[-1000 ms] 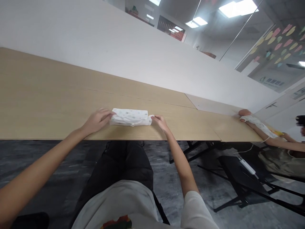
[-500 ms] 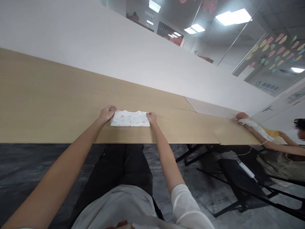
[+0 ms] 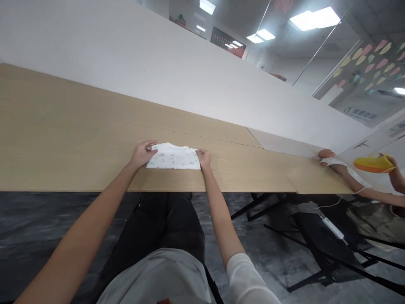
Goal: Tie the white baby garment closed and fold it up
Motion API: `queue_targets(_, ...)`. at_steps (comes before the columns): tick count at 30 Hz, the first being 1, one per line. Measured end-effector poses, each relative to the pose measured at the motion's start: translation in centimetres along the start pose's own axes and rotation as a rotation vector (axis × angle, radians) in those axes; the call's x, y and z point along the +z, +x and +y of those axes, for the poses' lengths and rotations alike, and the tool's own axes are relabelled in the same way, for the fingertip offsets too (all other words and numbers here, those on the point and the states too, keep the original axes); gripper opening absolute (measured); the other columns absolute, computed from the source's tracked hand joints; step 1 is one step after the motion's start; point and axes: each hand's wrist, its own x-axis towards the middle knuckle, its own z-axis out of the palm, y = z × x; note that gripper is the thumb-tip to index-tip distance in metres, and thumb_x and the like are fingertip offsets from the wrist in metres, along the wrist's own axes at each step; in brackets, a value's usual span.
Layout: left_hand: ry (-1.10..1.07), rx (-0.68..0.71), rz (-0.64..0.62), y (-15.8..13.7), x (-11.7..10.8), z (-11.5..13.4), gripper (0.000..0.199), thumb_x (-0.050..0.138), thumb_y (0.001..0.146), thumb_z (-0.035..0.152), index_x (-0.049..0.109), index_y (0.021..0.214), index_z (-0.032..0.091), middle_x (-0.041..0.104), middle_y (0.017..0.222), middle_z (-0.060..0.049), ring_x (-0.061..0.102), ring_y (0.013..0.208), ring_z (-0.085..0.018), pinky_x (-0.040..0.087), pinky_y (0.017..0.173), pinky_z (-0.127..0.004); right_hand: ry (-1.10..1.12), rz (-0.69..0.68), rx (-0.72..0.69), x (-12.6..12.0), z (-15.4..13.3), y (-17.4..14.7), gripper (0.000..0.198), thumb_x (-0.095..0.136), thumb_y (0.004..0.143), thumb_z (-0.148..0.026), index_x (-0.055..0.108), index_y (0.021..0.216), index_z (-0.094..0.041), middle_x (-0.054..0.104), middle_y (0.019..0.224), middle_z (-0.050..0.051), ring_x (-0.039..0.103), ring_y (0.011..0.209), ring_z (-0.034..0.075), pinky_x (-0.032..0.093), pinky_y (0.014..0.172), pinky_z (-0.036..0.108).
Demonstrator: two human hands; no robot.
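While the left hand [image 3: 141, 155] is pinching one end of a white printed-cloth garment [image 3: 174, 158] | right hand [image 3: 205, 159] is pinching the other | it's lying folded roughly rectangular on the pale wood-grain tabletop [image 3: 79, 147] | folding's looking mostly done, hands not yet releasing

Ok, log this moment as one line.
Folded white printed garment: on wood-look tabletop, neckline on far side; left hand: gripping left end; right hand: gripping right end; co-worker's hand: holding yellow-orange object
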Motion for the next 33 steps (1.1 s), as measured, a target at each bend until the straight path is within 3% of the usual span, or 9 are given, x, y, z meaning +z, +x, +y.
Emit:
queue_targets(4,0.006,0.043,0.015,0.0,0.1,-0.3,0.053,0.065,0.073,0.034,0.066,0.124,0.019,0.069,0.118,-0.009,0.067,0.082,-0.018,0.057,0.077,-0.030,-0.029,-0.015,-0.023,-0.2,0.1,0.0,0.025,0.062,0.093,-0.025,0.078,0.108,-0.014,0.076,0.112,0.012,0.073,0.103,0.021,0.052,0.088,0.024)
queue_targets(8,0.002,-0.003,0.024,0.1,0.0,-0.1,0.055,0.065,0.073,0.035,0.064,0.126,0.019,0.070,0.114,-0.009,0.067,0.079,-0.017,0.056,0.075,-0.030,-0.126,-0.041,-0.036,-0.5,-0.2,-0.1,0.026,0.060,0.095,-0.025,0.077,0.110,-0.014,0.076,0.114,0.012,0.073,0.104,0.020,0.051,0.089,0.023)
queue_targets(17,0.152,-0.143,0.042,0.0,-0.5,0.2,0.043,0.070,0.071,0.039,0.068,0.110,0.020,0.075,0.102,-0.007,0.068,0.099,-0.026,0.053,0.090,-0.035,-0.410,-0.041,0.058,0.0,-1.4,-0.5,0.025,0.061,0.094,-0.030,0.078,0.108,-0.018,0.076,0.110,0.013,0.071,0.106,0.024,0.051,0.088,0.027)
queue_targets(23,0.153,-0.170,0.022,0.1,-0.4,0.1,0.032,0.064,0.075,0.041,0.072,0.098,0.020,0.076,0.097,-0.008,0.069,0.097,-0.027,0.054,0.087,-0.035,-0.378,-0.020,0.073,-0.2,-1.1,-0.5,0.024,0.064,0.092,-0.032,0.077,0.106,-0.018,0.077,0.109,0.013,0.072,0.102,0.024,0.052,0.088,0.029)
queue_targets(29,0.191,-0.171,-0.011,0.4,-0.4,-0.6,0.041,0.058,0.078,0.039,0.074,0.110,0.020,0.076,0.101,-0.008,0.069,0.097,-0.027,0.053,0.085,-0.034,-0.258,-0.014,0.049,-0.4,-0.8,-0.4,0.021,0.062,0.094,-0.028,0.077,0.105,-0.019,0.077,0.108,0.009,0.072,0.098,0.019,0.051,0.084,0.025)
queue_targets(33,0.320,-0.137,-0.059,1.0,-0.3,-0.6,0.044,0.057,0.079,0.043,0.075,0.111,0.020,0.075,0.108,-0.011,0.067,0.103,-0.032,0.051,0.089,-0.041,-0.222,-0.002,0.062,-0.4,-0.5,-0.1,0.020,0.062,0.093,-0.028,0.077,0.103,-0.019,0.077,0.105,0.007,0.071,0.095,0.018,0.051,0.082,0.024)
